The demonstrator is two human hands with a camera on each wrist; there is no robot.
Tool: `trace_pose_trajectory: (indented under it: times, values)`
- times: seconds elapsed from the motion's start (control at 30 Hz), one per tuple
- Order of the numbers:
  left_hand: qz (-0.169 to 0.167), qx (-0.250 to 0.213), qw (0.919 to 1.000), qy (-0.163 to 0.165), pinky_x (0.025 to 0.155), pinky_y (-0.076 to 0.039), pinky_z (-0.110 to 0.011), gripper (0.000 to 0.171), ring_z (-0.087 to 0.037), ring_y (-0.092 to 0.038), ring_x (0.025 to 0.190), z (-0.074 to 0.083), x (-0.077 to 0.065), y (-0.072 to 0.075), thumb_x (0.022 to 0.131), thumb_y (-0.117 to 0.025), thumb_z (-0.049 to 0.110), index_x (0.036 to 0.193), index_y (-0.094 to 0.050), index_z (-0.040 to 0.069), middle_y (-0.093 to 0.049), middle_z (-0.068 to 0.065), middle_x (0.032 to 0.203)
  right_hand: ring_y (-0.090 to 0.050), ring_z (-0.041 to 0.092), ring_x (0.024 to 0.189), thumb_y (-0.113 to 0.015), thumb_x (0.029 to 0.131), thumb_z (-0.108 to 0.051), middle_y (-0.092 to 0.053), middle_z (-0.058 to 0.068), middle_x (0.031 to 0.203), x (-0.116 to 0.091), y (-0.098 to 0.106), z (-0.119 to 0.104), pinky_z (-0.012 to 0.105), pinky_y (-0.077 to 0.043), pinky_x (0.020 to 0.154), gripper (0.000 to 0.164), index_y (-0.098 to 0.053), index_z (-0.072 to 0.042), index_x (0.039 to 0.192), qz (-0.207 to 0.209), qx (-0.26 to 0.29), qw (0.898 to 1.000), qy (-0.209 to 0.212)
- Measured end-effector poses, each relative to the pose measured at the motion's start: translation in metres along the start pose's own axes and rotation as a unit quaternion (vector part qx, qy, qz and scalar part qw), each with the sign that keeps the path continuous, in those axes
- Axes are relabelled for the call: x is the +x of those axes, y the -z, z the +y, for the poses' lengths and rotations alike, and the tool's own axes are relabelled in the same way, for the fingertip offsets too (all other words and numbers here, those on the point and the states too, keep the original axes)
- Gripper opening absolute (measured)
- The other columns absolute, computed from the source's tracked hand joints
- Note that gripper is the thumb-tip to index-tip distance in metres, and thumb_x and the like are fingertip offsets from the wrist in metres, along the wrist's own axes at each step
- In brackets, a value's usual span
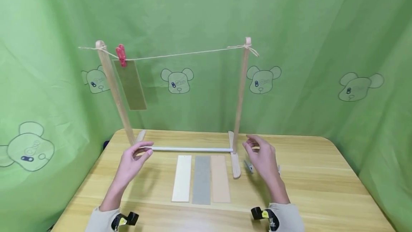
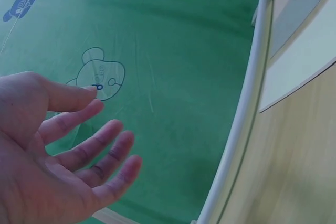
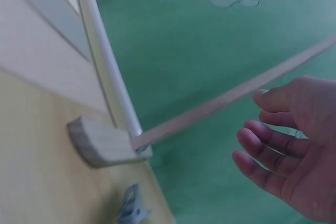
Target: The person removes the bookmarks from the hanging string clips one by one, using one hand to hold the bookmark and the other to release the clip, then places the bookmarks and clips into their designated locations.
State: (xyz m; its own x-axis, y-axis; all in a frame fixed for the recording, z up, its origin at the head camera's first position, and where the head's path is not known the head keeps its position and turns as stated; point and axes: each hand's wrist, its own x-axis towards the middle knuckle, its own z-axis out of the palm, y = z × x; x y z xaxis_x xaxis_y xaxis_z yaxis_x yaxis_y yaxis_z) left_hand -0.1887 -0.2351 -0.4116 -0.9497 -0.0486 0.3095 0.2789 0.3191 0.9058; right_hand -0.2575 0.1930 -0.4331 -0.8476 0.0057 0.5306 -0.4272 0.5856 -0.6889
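My left hand (image 1: 132,162) is near the foot of the left wooden post (image 1: 112,85), its fingers loosely curved and holding nothing. Just right of the right wooden post (image 1: 241,99), my right hand (image 1: 262,155) also hangs relaxed with nothing in it. A string (image 1: 180,55) runs between the post tops. On its left part, a red clothespin (image 1: 121,56) holds a hanging olive strip (image 1: 131,85). A white rod (image 1: 193,149) joins the posts low down. In front lie a white strip (image 1: 182,178), a grey strip (image 1: 202,180) and a peach strip (image 1: 220,180), side by side.
A grey-blue clothespin (image 3: 131,205) lies on the wooden table (image 1: 322,182) beside the right foot (image 3: 105,142) of the stand. Another small piece (image 1: 279,169) shows partly behind the right wrist. A green curtain (image 1: 206,17) printed with bear heads surrounds the table's back and sides.
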Motion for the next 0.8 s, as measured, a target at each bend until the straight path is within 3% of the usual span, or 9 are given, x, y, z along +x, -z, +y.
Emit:
trace_pose_trajectory:
  times: [0.27,0.57,0.8]
  values:
    - [0.054,-0.027,0.9971,-0.045,0.091,-0.057,-0.018,0.028,-0.012,-0.066,0.106,0.008,0.007,0.007,0.098,-0.068,0.002,0.125,-0.065,-0.008,-0.068,-0.012,0.119,-0.070,0.029,0.090,-0.076,0.092,-0.003,-0.072,0.013,0.099,0.010,0.005,-0.032,0.048,-0.065,0.077,0.029,-0.069,0.003,0.119,0.010,0.026,0.998,0.060]
    - [0.125,-0.065,0.9868,-0.080,0.095,-0.055,-0.020,0.028,-0.021,-0.064,0.111,0.018,0.012,0.013,0.094,-0.065,-0.011,0.122,-0.065,-0.012,-0.064,-0.024,0.125,-0.070,0.026,0.090,-0.079,0.088,0.001,-0.072,0.015,0.099,0.021,0.012,-0.065,0.045,-0.064,0.080,0.034,-0.069,0.004,0.120,0.005,0.041,0.992,0.119]
    - [0.169,-0.083,0.9739,-0.127,0.098,-0.055,-0.023,0.030,-0.023,-0.065,0.110,0.029,0.021,0.016,0.092,-0.065,-0.015,0.122,-0.065,-0.014,-0.063,-0.028,0.124,-0.069,0.025,0.092,-0.077,0.090,-0.001,-0.071,0.010,0.102,0.028,0.012,-0.088,0.042,-0.063,0.085,0.034,-0.067,0.002,0.123,0.003,0.048,0.987,0.151]
